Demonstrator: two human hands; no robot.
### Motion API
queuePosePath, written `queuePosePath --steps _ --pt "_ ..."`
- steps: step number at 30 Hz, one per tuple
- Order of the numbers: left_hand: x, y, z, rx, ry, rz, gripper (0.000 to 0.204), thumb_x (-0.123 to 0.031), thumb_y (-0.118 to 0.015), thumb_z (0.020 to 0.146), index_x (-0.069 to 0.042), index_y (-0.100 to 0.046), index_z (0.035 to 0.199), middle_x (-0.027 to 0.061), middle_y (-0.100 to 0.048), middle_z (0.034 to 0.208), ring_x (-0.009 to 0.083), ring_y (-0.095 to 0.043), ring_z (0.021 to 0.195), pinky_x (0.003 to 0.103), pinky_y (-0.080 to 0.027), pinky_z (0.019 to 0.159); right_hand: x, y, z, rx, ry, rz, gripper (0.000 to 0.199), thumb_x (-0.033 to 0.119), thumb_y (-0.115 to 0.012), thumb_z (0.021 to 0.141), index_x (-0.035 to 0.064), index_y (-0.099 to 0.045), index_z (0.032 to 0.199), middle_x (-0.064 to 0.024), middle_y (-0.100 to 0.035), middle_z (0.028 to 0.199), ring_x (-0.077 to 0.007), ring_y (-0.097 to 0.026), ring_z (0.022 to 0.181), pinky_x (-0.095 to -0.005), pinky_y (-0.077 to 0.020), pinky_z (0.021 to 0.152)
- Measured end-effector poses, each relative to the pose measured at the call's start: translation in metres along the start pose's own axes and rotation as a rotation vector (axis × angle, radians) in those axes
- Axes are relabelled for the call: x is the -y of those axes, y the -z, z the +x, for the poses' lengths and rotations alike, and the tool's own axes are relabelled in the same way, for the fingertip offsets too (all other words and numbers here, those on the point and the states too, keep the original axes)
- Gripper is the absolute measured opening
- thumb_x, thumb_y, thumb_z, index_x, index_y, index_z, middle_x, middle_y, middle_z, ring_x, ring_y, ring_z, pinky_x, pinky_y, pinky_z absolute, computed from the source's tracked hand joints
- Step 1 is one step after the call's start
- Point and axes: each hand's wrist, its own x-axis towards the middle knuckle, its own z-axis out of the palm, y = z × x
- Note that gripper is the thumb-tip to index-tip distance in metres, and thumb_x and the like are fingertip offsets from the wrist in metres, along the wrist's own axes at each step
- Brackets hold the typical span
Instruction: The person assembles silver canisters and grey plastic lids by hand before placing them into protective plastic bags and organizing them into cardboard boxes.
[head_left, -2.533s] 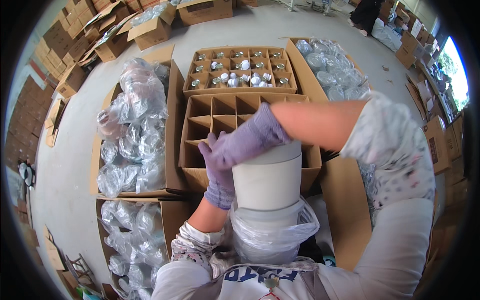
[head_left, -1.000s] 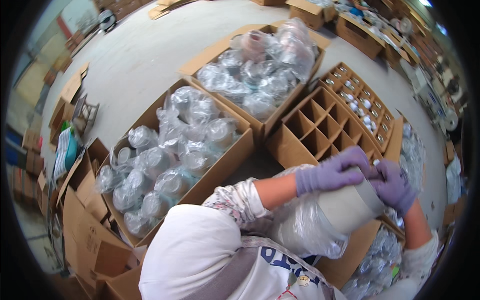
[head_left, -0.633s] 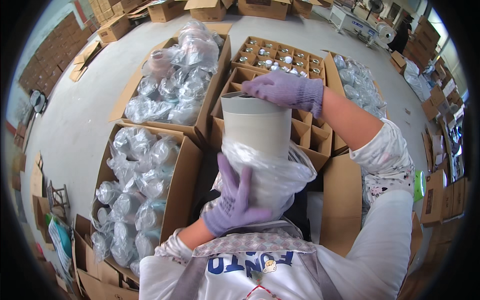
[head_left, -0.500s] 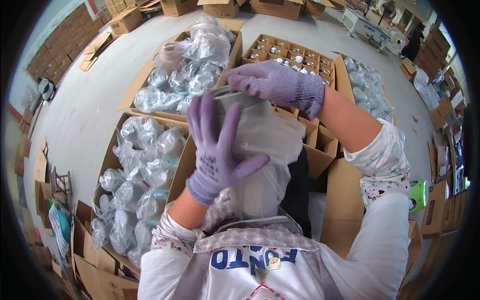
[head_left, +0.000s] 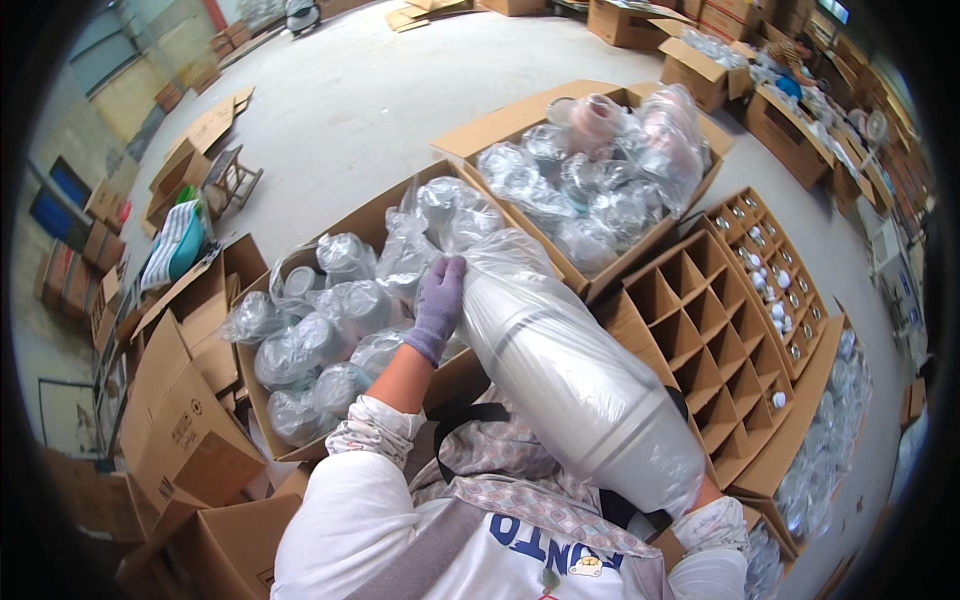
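The stack of white bowls in its plastic bag (head_left: 575,385) now lies tilted across the person's lap, no longer upright over the divided box (head_left: 710,330). The left hand (head_left: 438,305) has shifted to the bag's top, fingers closed on the gathered plastic. The right hand is hidden underneath, so its grip can't be told.

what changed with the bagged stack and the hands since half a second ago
The bagged white stack has tipped from upright to slanting across the lap. The left hand slid from its front to its upper end; the right hand, earlier on top, is now hidden beneath. The divider box is still empty.
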Motion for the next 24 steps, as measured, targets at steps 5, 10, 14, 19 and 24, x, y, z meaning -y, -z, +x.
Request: queuePosePath --steps 5,10,14,19,24 --pt "-0.029 0.058 0.039 0.123 0.400 -0.596 0.045 -0.033 -0.051 0.099 0.004 -0.054 0.126 0.0164 -0.064 0.118 0.0276 -0.063 0.106 0.040 -0.049 0.098 0.000 0.040 0.168 -0.092 0.101 0.120 0.051 0.021 -0.055 0.083 0.0060 -0.054 0.131 -0.0169 -0.050 0.138 -0.0357 -0.044 0.129 -0.0465 -0.0359 0.107" --pt "-0.012 0.217 0.140 -0.653 -0.009 -0.366 0.032 -0.029 -0.065 0.090 -0.004 -0.055 0.108 0.0032 -0.061 0.092 0.0146 -0.058 0.084 0.028 -0.047 0.070 0.053 0.000 0.386 -0.076 0.208 0.213 0.047 0.026 -0.056 0.085 0.0051 -0.057 0.127 -0.0187 -0.055 0.132 -0.0350 -0.049 0.124 -0.0432 -0.0396 0.104" --pt "-0.053 0.222 0.121 -0.667 -0.174 -0.151 0.044 -0.019 -0.066 0.091 0.002 -0.050 0.127 0.0089 -0.054 0.122 0.0161 -0.052 0.112 0.030 -0.042 0.098 0.077 -0.068 0.500 0.077 -0.061 0.578 0.042 0.032 -0.061 0.082 0.0035 -0.067 0.113 -0.0202 -0.065 0.117 -0.0354 -0.060 0.111 -0.0412 -0.0472 0.096" --pt "-0.055 0.190 0.102 -0.348 -0.488 0.343 0.044 -0.017 -0.065 0.089 -0.002 -0.054 0.129 0.0131 -0.054 0.127 0.0243 -0.052 0.119 0.034 -0.040 0.103 0.122 -0.117 0.550 0.437 -0.146 0.404 0.040 0.033 -0.064 0.080 0.0041 -0.070 0.107 -0.0208 -0.066 0.112 -0.0343 -0.065 0.105 -0.0411 -0.0507 0.092" --pt "-0.028 0.122 0.164 -0.026 -0.563 1.289 0.051 -0.041 -0.068 0.080 -0.025 -0.060 0.128 0.0091 -0.047 0.141 0.0360 -0.036 0.133 0.056 -0.027 0.109 0.152 -0.211 0.563 0.602 -0.270 0.427 0.048 0.034 -0.059 0.084 0.0035 -0.064 0.121 -0.0227 -0.058 0.129 -0.0359 -0.058 0.119 -0.0430 -0.0461 0.100"
